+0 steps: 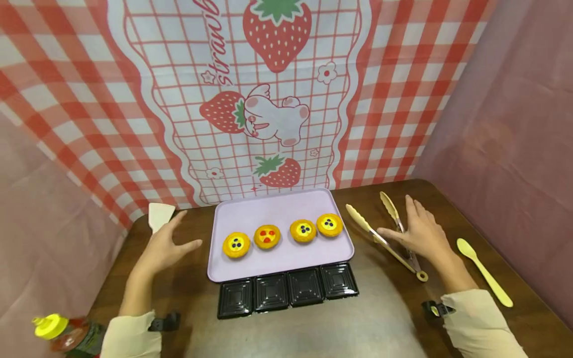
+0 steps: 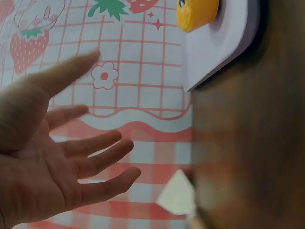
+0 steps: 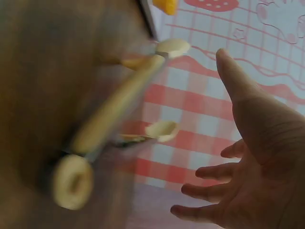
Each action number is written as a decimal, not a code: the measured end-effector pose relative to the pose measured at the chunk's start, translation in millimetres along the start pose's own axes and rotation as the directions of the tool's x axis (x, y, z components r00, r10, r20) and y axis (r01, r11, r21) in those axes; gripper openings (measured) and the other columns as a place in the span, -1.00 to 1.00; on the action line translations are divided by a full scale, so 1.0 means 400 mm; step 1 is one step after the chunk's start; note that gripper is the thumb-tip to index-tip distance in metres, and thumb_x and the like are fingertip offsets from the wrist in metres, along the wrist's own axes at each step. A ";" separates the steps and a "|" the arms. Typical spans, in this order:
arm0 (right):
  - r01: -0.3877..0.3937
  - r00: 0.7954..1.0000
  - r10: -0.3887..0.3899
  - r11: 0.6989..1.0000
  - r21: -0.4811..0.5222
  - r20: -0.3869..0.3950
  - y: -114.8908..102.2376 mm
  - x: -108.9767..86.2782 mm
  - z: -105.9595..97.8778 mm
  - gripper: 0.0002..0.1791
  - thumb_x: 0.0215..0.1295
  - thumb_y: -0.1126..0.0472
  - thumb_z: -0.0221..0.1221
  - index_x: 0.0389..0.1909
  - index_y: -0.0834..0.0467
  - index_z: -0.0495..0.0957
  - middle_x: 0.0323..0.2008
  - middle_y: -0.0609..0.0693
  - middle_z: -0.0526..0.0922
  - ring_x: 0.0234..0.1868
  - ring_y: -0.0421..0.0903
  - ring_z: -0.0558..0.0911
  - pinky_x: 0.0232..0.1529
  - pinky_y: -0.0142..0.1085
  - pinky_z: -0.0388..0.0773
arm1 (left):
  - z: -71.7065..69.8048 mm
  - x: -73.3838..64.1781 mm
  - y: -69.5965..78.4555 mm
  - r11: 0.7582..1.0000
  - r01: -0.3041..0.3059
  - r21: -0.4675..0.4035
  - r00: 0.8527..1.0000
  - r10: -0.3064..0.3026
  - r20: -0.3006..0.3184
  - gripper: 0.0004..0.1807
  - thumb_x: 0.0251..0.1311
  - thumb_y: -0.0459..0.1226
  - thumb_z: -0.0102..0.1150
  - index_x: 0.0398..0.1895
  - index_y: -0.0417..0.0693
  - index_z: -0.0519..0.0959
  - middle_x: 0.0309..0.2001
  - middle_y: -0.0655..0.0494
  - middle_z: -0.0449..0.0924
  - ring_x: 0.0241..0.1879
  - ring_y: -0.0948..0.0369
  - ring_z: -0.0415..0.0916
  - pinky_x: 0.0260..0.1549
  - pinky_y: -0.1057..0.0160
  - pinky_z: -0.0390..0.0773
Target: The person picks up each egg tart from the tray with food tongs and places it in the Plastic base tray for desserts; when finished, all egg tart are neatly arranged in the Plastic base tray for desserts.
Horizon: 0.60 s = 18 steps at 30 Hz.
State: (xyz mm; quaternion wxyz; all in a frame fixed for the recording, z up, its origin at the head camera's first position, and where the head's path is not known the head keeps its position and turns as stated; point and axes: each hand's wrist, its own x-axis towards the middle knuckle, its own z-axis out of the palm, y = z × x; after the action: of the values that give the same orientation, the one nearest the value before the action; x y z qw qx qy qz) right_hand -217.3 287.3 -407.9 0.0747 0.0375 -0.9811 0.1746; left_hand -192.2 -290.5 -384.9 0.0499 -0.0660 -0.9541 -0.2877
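Observation:
Over the left side of the table, my left hand (image 1: 162, 251) is held with thumb and fingers spread, close to a white spatula (image 1: 159, 216). Its palm shows bare in the left wrist view. My right hand (image 1: 423, 232) hovers with spread fingers above spread tongs (image 1: 400, 256) with cream-coloured tips; nothing is in its grasp. Between the hands lies a lilac tray (image 1: 277, 209) bearing several egg tarts in a row. One tart (image 1: 267, 237) has red toppings; the others, such as the leftmost tart (image 1: 236, 245), have dark blue ones.
A row of black square plastic trays (image 1: 270, 292) lies along the lilac tray's near edge. A pale yellow spoon (image 1: 485, 274) is at the far right. A yellow-capped bottle (image 1: 73, 333) is at the lower left. A strawberry-print cloth (image 1: 277, 109) hangs behind the table.

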 end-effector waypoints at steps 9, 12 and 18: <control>-0.044 0.997 0.041 0.999 0.033 0.069 0.012 0.000 0.082 0.48 -0.15 -0.47 0.38 0.45 0.53 -0.08 0.11 0.49 0.43 -0.01 0.44 0.51 -0.23 0.30 0.51 | 0.121 -0.001 -0.019 0.957 0.238 -0.168 0.969 -0.222 0.110 -0.25 0.09 -0.29 0.39 0.29 -0.50 0.30 0.06 -0.49 0.47 -0.11 -0.24 0.57 -0.19 -0.09 0.65; -0.053 0.997 0.051 0.998 0.038 0.049 0.009 0.001 0.099 0.38 -0.15 -0.41 0.43 0.38 0.54 0.09 -0.14 0.37 0.55 -0.21 0.34 0.58 -0.33 0.21 0.52 | 0.152 0.003 -0.019 0.926 0.308 -0.220 0.949 -0.281 0.146 -0.32 0.09 -0.37 0.35 0.24 -0.53 0.33 0.04 -0.49 0.47 -0.26 -0.11 0.60 -0.37 0.02 0.69; -0.107 0.994 0.107 0.993 0.043 0.008 0.002 0.000 0.108 0.05 -0.12 -0.30 0.47 0.05 0.51 0.34 -0.32 0.39 0.57 -0.31 0.40 0.58 -0.38 0.21 0.50 | 0.178 0.014 -0.013 0.888 0.339 -0.311 0.940 -0.302 0.161 -0.45 -0.03 -0.55 0.27 0.10 -0.60 0.41 -0.13 -0.43 0.52 -0.38 0.00 0.60 -0.53 0.10 0.71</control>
State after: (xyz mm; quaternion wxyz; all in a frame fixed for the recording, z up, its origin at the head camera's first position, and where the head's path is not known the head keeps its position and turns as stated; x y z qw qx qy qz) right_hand -223.2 272.9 -448.1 0.0618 -0.0132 -0.9779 0.1993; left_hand -202.7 -254.7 -445.9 -0.0618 0.0696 -0.8906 -0.4453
